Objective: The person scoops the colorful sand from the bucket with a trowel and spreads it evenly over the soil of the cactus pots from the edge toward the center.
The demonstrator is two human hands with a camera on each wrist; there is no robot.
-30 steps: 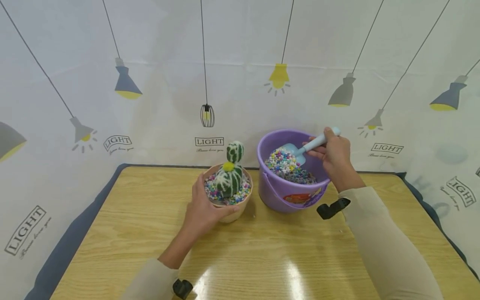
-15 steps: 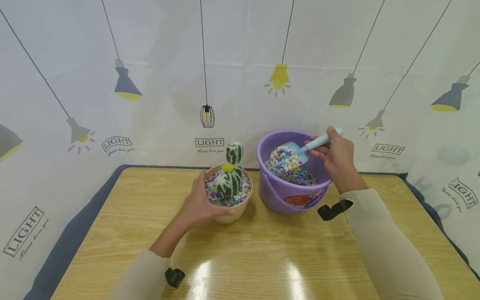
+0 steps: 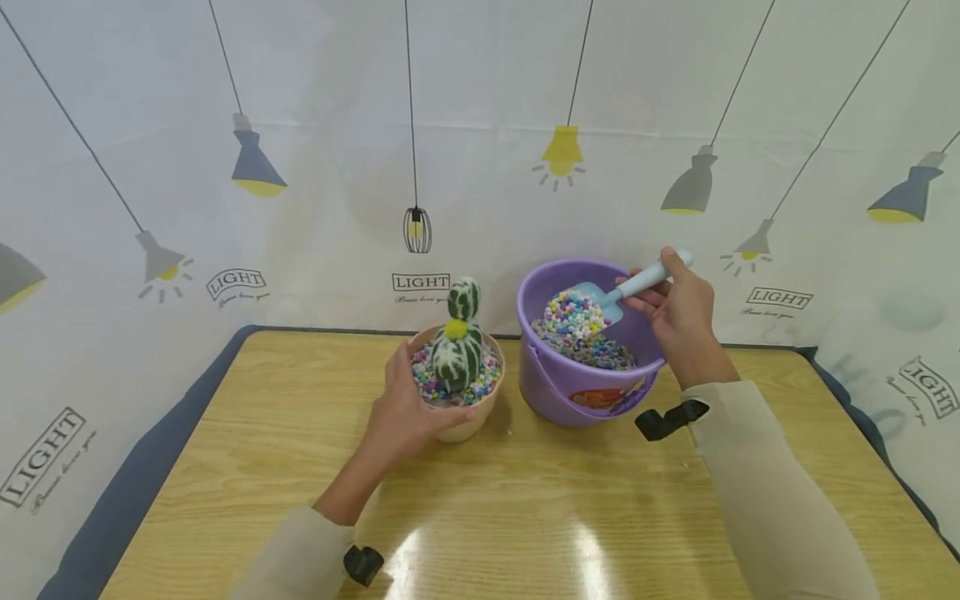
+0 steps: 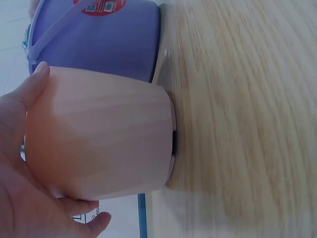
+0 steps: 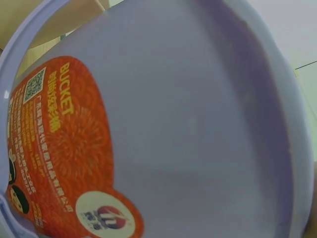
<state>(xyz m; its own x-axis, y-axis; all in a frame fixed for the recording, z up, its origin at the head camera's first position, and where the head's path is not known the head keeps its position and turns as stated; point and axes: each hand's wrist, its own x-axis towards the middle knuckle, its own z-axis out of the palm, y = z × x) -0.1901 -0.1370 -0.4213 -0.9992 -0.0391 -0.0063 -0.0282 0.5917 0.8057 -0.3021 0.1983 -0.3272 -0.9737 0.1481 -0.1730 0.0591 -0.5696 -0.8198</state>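
Note:
My left hand [image 3: 405, 412] grips the near left side of a peach flowerpot [image 3: 467, 427], thumb at its front and fingers round the left. In the left wrist view the flowerpot [image 4: 99, 134] has its base at the wooden tabletop. A green-and-white cactus [image 3: 456, 367] with a yellow flower stands in it amid coloured pebbles [image 3: 491, 371]. With my right hand [image 3: 686, 321] I hold the handle of a light blue hand shovel [image 3: 641, 279]. Its blade, heaped with bright pebbles [image 3: 576, 312], is inside the purple bucket [image 3: 551, 387], over more pebbles [image 3: 600, 352].
The bucket stands just right of the flowerpot, its handle hanging down the front. A label [image 5: 74, 144] on the bucket wall fills part of the right wrist view. Behind the wooden table [image 3: 487, 508] hangs a cloth [image 3: 337, 208] printed with lamps.
The loaded hand shovel has shifted slightly to the right inside the bucket. The cactus top leans a little further left. My left hand keeps its grip on the flowerpot.

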